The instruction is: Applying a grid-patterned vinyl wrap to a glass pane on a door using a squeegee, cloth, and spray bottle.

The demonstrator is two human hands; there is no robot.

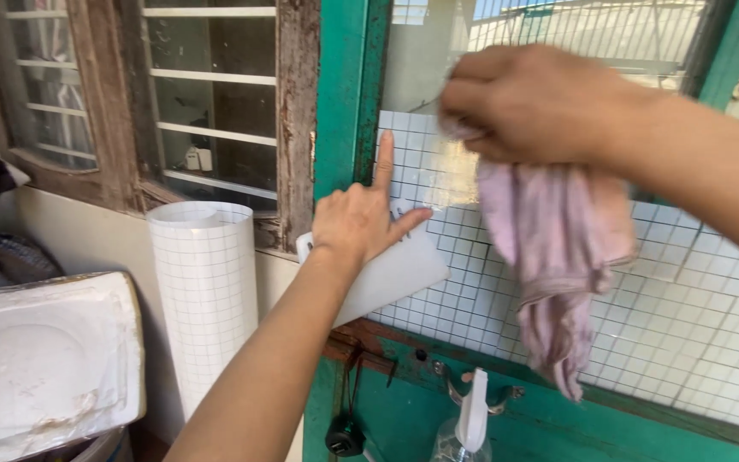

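Glass pane (pixel 558 282) in a green frame wears grid-printed film. Right hand (pixel 532 103), fingers bunched, clutches a limp pink cloth (pixel 558 248) against it. Left hand (pixel 357 222), forefinger up, presses a flat white plastic scraper (pixel 395 274) at the film's left edge. Smaller film roll (pixel 203 291) stands far left.

No packages, labels, signs, screens.

Gridded film (pixel 694 316) on green door's glass (pixel 438 60)
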